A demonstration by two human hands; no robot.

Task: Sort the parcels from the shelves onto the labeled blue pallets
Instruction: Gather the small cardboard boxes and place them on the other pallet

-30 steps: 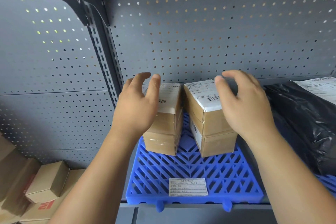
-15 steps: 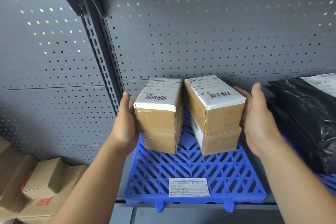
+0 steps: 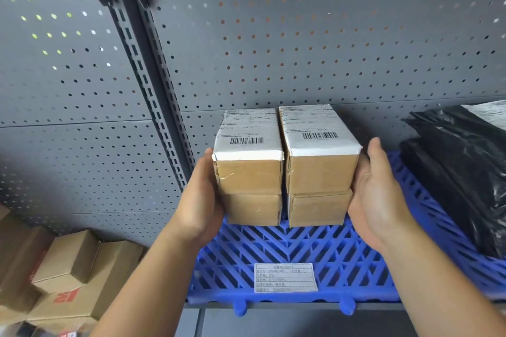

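Note:
Two stacks of two brown cardboard parcels, each topped by a white barcode label, stand side by side and touching over the blue pallet (image 3: 273, 249). My left hand (image 3: 200, 200) presses flat against the outer side of the left stack (image 3: 249, 172). My right hand (image 3: 375, 200) presses flat against the outer side of the right stack (image 3: 320, 172), thumb pointing up. The fingers lie along the box sides, partly hidden. I cannot tell whether the stacks rest on the pallet or hang just above it. A white paper label (image 3: 284, 278) is stuck at the pallet's front.
A black plastic bag parcel (image 3: 460, 172) with a white label lies on the pallet to the right, close to my right hand. Grey pegboard (image 3: 301, 49) backs the shelf, with a slotted upright (image 3: 153, 107) at left. Several cardboard boxes (image 3: 68, 268) sit lower left.
My hands dropped from the tops of the stacks to their outer sides. The gap between the two stacks closed, and the stacks shifted toward me.

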